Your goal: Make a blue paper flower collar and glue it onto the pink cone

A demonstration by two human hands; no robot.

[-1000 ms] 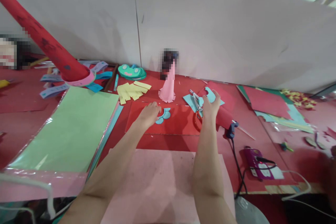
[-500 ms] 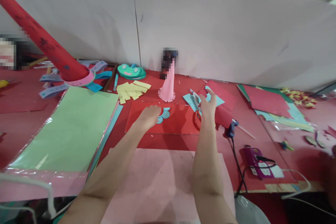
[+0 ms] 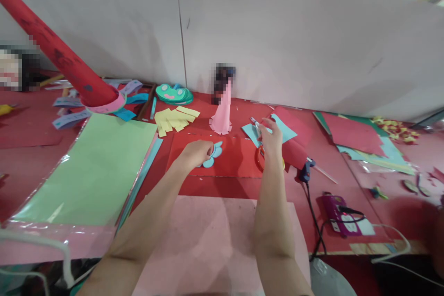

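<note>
My left hand (image 3: 198, 152) is closed on a blue paper flower (image 3: 209, 162) over a red sheet (image 3: 239, 157) in the middle of the table. Several blue petals show beside and below its fingers. My right hand (image 3: 271, 135) is to the right, at a pair of scissors (image 3: 260, 157) with orange and yellow handles; its fingers are bent together near the blades, and whether they grip them is hard to make out. Blue paper (image 3: 284, 128) lies behind that hand. Beyond the red sheet stands a pink paper cone (image 3: 222, 113) with a fringed base.
Yellow strips (image 3: 175, 120) and green frog-like cutouts (image 3: 173, 95) lie behind left. Green sheets (image 3: 90, 171) and a red tube (image 3: 65, 58) are at left. Right are a glue gun (image 3: 305, 171), its cable, a purple box (image 3: 338, 212) and stacked papers (image 3: 357, 134).
My left hand has shifted slightly and the blue flower has turned and tilted with it. My right hand's spread fingers have drawn together, lower and closer to the scissors.
</note>
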